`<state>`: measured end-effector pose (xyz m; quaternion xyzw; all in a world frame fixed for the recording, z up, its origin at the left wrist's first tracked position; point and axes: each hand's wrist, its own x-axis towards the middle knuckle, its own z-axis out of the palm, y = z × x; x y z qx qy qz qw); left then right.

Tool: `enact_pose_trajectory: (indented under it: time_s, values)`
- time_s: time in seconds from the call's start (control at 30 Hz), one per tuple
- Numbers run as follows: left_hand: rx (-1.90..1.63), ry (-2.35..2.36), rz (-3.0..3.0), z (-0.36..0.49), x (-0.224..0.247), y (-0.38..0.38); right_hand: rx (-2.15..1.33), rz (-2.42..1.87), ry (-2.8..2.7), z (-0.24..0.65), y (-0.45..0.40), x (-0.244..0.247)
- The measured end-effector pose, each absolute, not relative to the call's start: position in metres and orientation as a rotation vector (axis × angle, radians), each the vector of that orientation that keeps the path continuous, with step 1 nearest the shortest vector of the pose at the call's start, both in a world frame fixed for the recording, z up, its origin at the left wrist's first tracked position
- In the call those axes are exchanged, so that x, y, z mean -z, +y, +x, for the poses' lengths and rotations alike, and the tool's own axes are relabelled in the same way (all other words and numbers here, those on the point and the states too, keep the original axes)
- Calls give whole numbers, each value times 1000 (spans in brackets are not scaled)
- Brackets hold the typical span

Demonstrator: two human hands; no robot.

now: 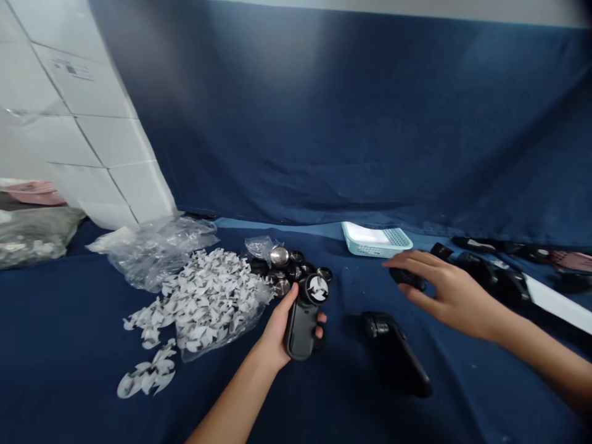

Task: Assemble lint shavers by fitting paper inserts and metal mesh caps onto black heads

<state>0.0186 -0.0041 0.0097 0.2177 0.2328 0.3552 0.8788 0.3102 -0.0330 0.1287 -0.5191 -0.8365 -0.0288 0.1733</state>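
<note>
The left hand (277, 330) is closed around a black rotary shaver body (300, 333), its head showing a white sticker. The right hand (451, 296) curves over a small black part (406, 279), though whether it grips is unclear, near a pale blue plastic tray (375, 240). Beside the left hand lie round metal shaver heads (289, 268) and a heap of white stickers (208, 302) on navy cloth (92, 364).

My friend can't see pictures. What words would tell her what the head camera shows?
A person's left hand holds a black electric shaver with a round head above a dark blue cloth, while the right hand reaches over a small black piece. Nearby lie a heap of white-and-black scraps and a light blue basket.
</note>
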Motion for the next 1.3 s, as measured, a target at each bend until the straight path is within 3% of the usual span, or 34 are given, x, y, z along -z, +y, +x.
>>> enact_pose_trajectory:
  time_s: [0.23,0.33,0.5,0.73,0.93,1.07,1.3]
  values:
    - [-694,617,386,27,-8,-8,36,-1786,-2376,386,-55,10]
    - [-700,667,414,31,-7,-10,143,-1759,-2408,386,-66,33]
    - [-808,817,585,38,-13,-18,297,-1856,-2107,357,-80,12]
    - [-928,1000,1155,54,-3,-32,-113,-1861,-2021,315,-102,16]
    - [-937,1057,1354,74,7,-32,-856,-1654,-1255,335,-104,17]
    - [-984,1045,1437,89,-1,-18,-944,-1458,-974,324,-117,-1]
    - [-1111,979,1449,83,-41,-32,-1044,-1282,-948,244,-122,-23]
